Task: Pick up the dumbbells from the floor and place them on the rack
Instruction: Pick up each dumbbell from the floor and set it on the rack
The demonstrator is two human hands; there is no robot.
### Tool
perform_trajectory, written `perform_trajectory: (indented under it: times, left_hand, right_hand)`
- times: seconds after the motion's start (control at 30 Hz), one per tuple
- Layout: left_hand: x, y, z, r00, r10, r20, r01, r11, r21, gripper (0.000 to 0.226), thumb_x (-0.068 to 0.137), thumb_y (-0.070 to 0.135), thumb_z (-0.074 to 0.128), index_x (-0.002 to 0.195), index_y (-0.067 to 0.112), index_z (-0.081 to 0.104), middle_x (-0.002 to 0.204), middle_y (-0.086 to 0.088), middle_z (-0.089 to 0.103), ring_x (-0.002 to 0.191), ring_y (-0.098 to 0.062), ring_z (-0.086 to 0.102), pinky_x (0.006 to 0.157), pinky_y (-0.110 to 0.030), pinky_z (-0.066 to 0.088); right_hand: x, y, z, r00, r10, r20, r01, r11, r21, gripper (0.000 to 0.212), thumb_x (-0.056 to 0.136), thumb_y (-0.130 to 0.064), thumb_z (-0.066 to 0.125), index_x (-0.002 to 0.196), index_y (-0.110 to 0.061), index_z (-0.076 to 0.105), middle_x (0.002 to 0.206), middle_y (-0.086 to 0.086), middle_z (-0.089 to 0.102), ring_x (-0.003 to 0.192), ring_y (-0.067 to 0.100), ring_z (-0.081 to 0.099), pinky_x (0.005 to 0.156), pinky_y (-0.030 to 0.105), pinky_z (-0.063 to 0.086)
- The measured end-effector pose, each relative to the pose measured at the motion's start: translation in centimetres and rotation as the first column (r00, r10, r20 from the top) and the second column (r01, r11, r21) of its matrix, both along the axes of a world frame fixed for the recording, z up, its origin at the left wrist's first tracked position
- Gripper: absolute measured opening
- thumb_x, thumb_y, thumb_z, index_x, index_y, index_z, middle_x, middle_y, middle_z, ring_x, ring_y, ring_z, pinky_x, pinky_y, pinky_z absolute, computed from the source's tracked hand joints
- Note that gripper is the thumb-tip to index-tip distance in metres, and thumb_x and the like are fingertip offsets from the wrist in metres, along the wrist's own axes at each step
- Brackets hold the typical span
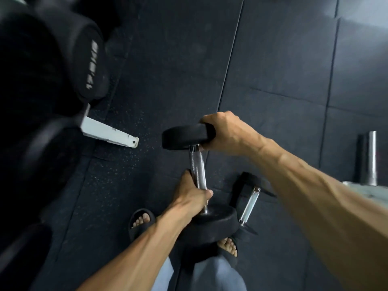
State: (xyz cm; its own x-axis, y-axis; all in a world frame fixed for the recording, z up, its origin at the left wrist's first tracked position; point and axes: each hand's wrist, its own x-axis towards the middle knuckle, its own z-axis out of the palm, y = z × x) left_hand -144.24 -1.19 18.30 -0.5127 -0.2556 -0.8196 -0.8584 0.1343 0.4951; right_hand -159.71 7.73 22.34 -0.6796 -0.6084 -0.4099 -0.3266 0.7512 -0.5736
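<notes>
I hold a black dumbbell with a chrome knurled handle off the floor, in the middle of the view. My left hand is wrapped around the lower part of its handle. My right hand grips the far black head from the right side. A second dumbbell lies on the dark rubber floor just right of the held one, partly hidden behind its near head. The rack, with a white foot, stands at the left and carries large black dumbbells.
Both my feet in black sandals stand below the held dumbbell. At the right edge a chrome bar end lies by a pale surface. Dark rubber floor tiles stretch ahead.
</notes>
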Motion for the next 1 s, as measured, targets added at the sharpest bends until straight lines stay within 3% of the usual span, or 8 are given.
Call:
perform_trajectory:
  times: [0.23, 0.43, 0.6, 0.7, 0.83, 1.0]
  left_hand:
    - [-4.5, 0.0, 19.6, 0.986, 0.027, -0.166, -0.026, 1.0, 0.011, 0.041, 0.069, 0.012, 0.078, 0.101, 0.018, 0.053, 0.093, -0.004, 0.068, 0.085, -0.021, 0.068, 0.077, -0.036, 0.056]
    - [-7.2, -2.4, 32.8, 0.956, 0.071, -0.285, -0.063, 0.997, 0.036, 0.037, 0.069, 0.01, 0.078, 0.096, 0.018, 0.053, 0.093, -0.008, 0.067, 0.085, -0.024, 0.07, 0.08, -0.044, 0.059]
    - [-9.0, -7.0, 38.0, 0.936, 0.168, -0.309, -0.152, 0.985, 0.076, 0.042, 0.073, 0.008, 0.078, 0.098, 0.018, 0.046, 0.102, -0.012, 0.062, 0.088, -0.029, 0.07, 0.08, -0.047, 0.059]
    - [-10.1, -11.1, 39.5, 0.935, 0.188, -0.301, -0.175, 0.982, 0.07, 0.042, 0.077, 0.009, 0.077, 0.104, 0.016, 0.045, 0.102, -0.01, 0.061, 0.085, -0.026, 0.071, 0.08, -0.045, 0.059]
    - [-11.8, -17.3, 41.1, 0.923, 0.214, -0.32, -0.209, 0.977, 0.051, 0.045, 0.074, 0.011, 0.079, 0.105, 0.016, 0.047, 0.103, -0.008, 0.062, 0.091, -0.028, 0.069, 0.082, -0.046, 0.058]
    - [-13.6, -25.4, 43.8, 0.897, 0.269, -0.35, -0.271, 0.962, 0.045, 0.042, 0.076, 0.008, 0.078, 0.102, 0.017, 0.047, 0.105, -0.006, 0.063, 0.094, -0.025, 0.067, 0.086, -0.042, 0.057]
  right_hand:
    - [-3.9, 0.0, 22.4, 0.992, 0.043, -0.115, -0.044, 0.999, -0.007, 0.024, 0.069, -0.026, 0.076, 0.071, -0.026, 0.052, 0.069, -0.008, 0.057, 0.069, 0.022, 0.056, 0.062, 0.027, 0.04]
    - [-6.4, -2.3, 36.4, 0.964, 0.106, -0.243, -0.117, 0.993, -0.033, 0.025, 0.069, -0.03, 0.08, 0.081, -0.022, 0.06, 0.076, -0.004, 0.063, 0.076, 0.021, 0.06, 0.064, 0.028, 0.043]
    - [-8.4, -8.3, 42.8, 0.925, 0.21, -0.316, -0.226, 0.974, -0.013, 0.025, 0.069, -0.028, 0.08, 0.084, -0.02, 0.063, 0.082, -0.001, 0.066, 0.08, 0.02, 0.062, 0.071, 0.034, 0.051]
    - [-9.7, -13.0, 44.6, 0.907, 0.263, -0.328, -0.281, 0.96, -0.007, 0.025, 0.067, -0.028, 0.081, 0.078, -0.027, 0.058, 0.08, -0.003, 0.065, 0.081, 0.019, 0.063, 0.072, 0.034, 0.052]
    - [-11.5, -19.9, 46.5, 0.882, 0.311, -0.355, -0.33, 0.944, 0.005, 0.025, 0.068, -0.027, 0.081, 0.087, -0.021, 0.065, 0.083, -0.002, 0.066, 0.084, 0.019, 0.063, 0.077, 0.038, 0.053]
    - [-13.5, -28.5, 49.1, 0.843, 0.374, -0.387, -0.408, 0.913, -0.006, 0.026, 0.071, -0.025, 0.08, 0.089, -0.016, 0.064, 0.08, -0.003, 0.064, 0.08, 0.019, 0.062, 0.07, 0.032, 0.048]
